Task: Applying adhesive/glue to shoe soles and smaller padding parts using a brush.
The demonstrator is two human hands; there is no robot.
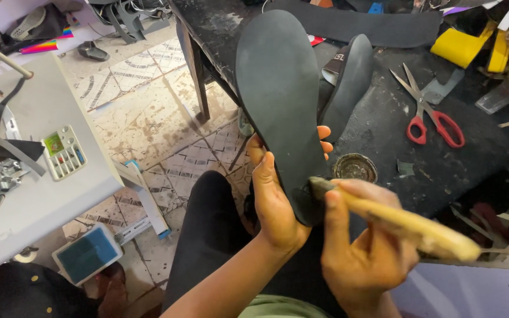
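Note:
My left hand (pixel 275 197) grips a long dark grey shoe sole (pixel 278 100) from below, holding it upright with its flat face toward me. My right hand (pixel 363 253) is closed around a glue-crusted yellowish brush (pixel 407 224), whose dark bristle tip touches the sole's lower end. A second dark sole (pixel 351 82) leans on the black worktable behind the first. A small round glue tin (pixel 355 167) sits on the table just right of my left hand.
Red-handled scissors (pixel 428 115) lie on the black worktable (pixel 478 159) among yellow and black scraps. A grey sewing machine (pixel 36 159) stands at left over a tiled floor. A blue-topped pedal (pixel 88 254) lies near my black-trousered leg.

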